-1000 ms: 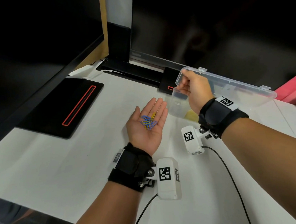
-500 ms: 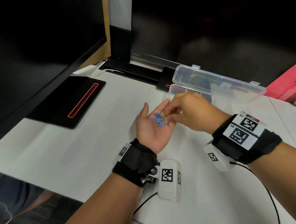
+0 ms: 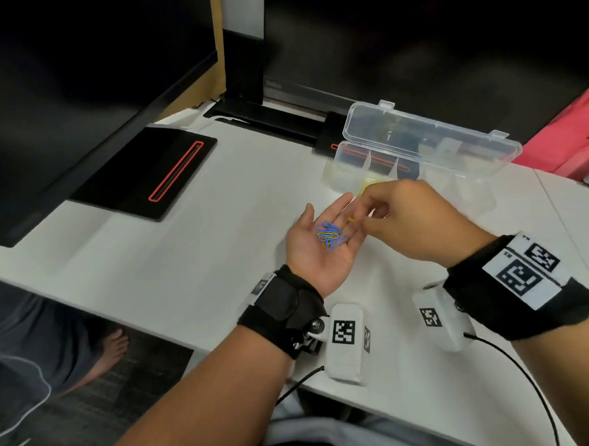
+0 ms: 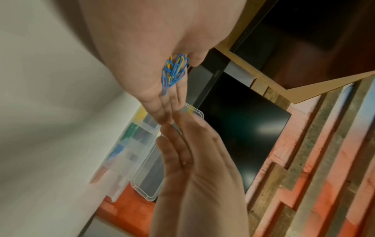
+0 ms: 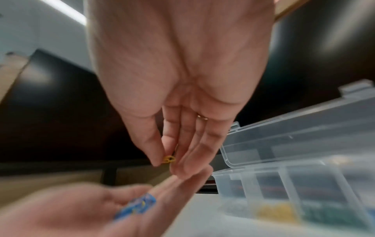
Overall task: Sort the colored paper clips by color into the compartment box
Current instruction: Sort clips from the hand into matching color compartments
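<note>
The left hand [image 3: 323, 241] is lying palm up over the bench [image 3: 193, 262], fingers straight and relaxed, forearm reaching in from below with a black wrist strap [image 3: 284, 308] around it. The right hand [image 3: 412, 220] is hovering just beside the left fingertips, knuckles up, its thumb and forefinger [image 5: 154, 144] pinching a yellow paper clip [image 5: 169, 159] while the other fingers are hanging loosely extended, a ring [image 5: 202, 117] showing on one
</note>
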`<state>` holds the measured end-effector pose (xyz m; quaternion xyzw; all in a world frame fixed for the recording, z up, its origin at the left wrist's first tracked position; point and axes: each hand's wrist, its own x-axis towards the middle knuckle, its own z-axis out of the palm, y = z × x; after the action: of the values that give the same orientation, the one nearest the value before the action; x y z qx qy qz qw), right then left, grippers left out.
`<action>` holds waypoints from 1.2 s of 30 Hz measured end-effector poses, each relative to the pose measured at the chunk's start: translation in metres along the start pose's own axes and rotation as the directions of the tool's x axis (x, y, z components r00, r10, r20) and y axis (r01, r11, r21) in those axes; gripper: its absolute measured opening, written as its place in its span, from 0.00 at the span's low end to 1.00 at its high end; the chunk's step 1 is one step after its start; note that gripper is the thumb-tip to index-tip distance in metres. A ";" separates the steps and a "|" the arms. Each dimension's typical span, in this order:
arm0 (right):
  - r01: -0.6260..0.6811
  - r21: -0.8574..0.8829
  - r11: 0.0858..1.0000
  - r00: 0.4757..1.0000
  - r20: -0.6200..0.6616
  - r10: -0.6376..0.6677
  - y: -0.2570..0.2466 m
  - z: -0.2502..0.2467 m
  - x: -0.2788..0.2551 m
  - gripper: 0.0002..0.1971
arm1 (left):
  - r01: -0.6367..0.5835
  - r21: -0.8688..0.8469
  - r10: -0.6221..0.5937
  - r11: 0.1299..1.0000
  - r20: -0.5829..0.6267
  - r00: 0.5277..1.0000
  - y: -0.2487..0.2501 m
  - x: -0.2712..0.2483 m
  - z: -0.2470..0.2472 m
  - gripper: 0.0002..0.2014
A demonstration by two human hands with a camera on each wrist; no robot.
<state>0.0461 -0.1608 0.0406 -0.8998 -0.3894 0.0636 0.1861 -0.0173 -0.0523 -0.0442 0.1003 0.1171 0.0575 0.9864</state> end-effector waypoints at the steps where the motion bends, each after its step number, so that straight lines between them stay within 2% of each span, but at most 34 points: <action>1: -0.057 0.150 0.987 0.998 -0.028 0.062 0.002 0.000 -0.004 0.07 | 0.004 0.011 -0.003 1.000 -0.028 1.000 0.000 0.000 -0.002 0.27; 2: -0.101 0.333 0.937 0.991 -0.045 0.123 0.004 0.002 -0.008 0.09 | 0.007 0.016 -0.006 1.000 -0.056 0.998 0.000 0.001 -0.003 0.26; 4: -0.157 0.650 0.744 0.971 -0.035 0.235 0.004 0.005 -0.016 0.13 | 0.015 0.019 -0.013 1.000 -0.092 0.996 0.001 0.002 -0.005 0.25; 5: -0.184 0.791 0.584 0.956 0.005 0.293 0.004 0.008 -0.020 0.13 | 0.021 0.020 -0.019 1.000 -0.100 0.995 0.002 0.003 -0.006 0.25; 6: -0.218 0.900 0.378 0.932 0.077 0.355 0.004 0.010 -0.021 0.12 | 0.029 0.021 -0.026 0.999 -0.106 0.994 0.003 0.004 -0.007 0.25; 8: -0.266 0.963 -0.042 0.859 0.256 0.443 0.007 0.014 -0.022 0.10 | 0.047 0.024 -0.044 0.999 -0.116 0.992 0.006 0.006 -0.009 0.25; 9: -0.273 0.948 -0.166 0.831 0.319 0.456 0.009 0.016 -0.019 0.11 | 0.054 0.029 -0.050 0.998 -0.121 0.991 0.008 0.007 -0.010 0.25; 10: -0.291 0.934 -0.208 0.813 0.356 0.460 0.011 0.017 -0.016 0.12 | 0.059 0.028 -0.055 0.998 -0.124 0.991 0.010 0.008 -0.011 0.25; 11: -0.320 0.929 -0.183 0.807 0.369 0.460 0.013 0.019 -0.013 0.15 | 0.063 0.020 -0.060 0.998 -0.122 0.991 0.012 0.009 -0.012 0.25; 12: -0.357 0.930 -0.093 0.810 0.358 0.466 0.013 0.020 -0.010 0.17 | 0.064 0.010 -0.062 0.998 -0.117 0.991 0.013 0.010 -0.013 0.25; 13: -0.391 0.919 0.055 0.820 0.320 0.474 0.011 0.021 -0.007 0.19 | 0.062 0.007 -0.060 0.998 -0.113 0.992 0.014 0.011 -0.013 0.25; 14: -0.409 0.877 0.250 0.842 0.258 0.474 0.007 0.022 -0.006 0.19 | 0.056 0.010 -0.054 0.998 -0.110 0.992 0.016 0.012 -0.013 0.25; 16: -0.349 0.690 0.634 0.911 0.090 0.403 -0.001 0.026 -0.004 0.13 | 0.046 0.016 -0.044 0.999 -0.096 0.994 0.018 0.013 -0.014 0.25; 17: -0.290 0.573 0.767 0.941 0.024 0.338 -0.004 0.028 -0.002 0.11 | 0.044 0.018 -0.042 0.999 -0.090 0.995 0.020 0.013 -0.015 0.25; 18: -0.225 0.466 0.856 0.965 -0.019 0.263 -0.006 0.031 0.000 0.08 | 0.041 0.019 -0.039 0.999 -0.081 0.996 0.020 0.014 -0.015 0.25; 19: -0.172 0.384 0.907 0.979 -0.039 0.202 -0.008 0.033 0.003 0.05 | 0.039 0.017 -0.038 0.999 -0.073 0.997 0.021 0.014 -0.015 0.25; 21: -0.150 0.264 0.953 0.986 -0.032 0.164 -0.010 0.036 0.009 0.00 | 0.042 0.021 -0.041 0.999 -0.061 0.997 0.021 0.014 -0.014 0.25; 25: -0.167 0.081 0.983 0.986 0.029 0.165 -0.014 0.046 0.018 0.07 | 0.049 0.052 -0.046 0.997 -0.058 0.997 0.020 0.013 -0.012 0.26; 36: -0.089 0.226 0.970 0.989 -0.097 0.113 -0.013 0.044 0.019 0.03 | 0.034 -0.022 -0.035 0.999 -0.040 0.999 0.020 0.014 -0.009 0.26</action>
<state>0.0390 -0.1264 0.0053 -0.8944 -0.3228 0.0667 0.3024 -0.0082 -0.0292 -0.0512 0.0868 0.1381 0.0438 0.9856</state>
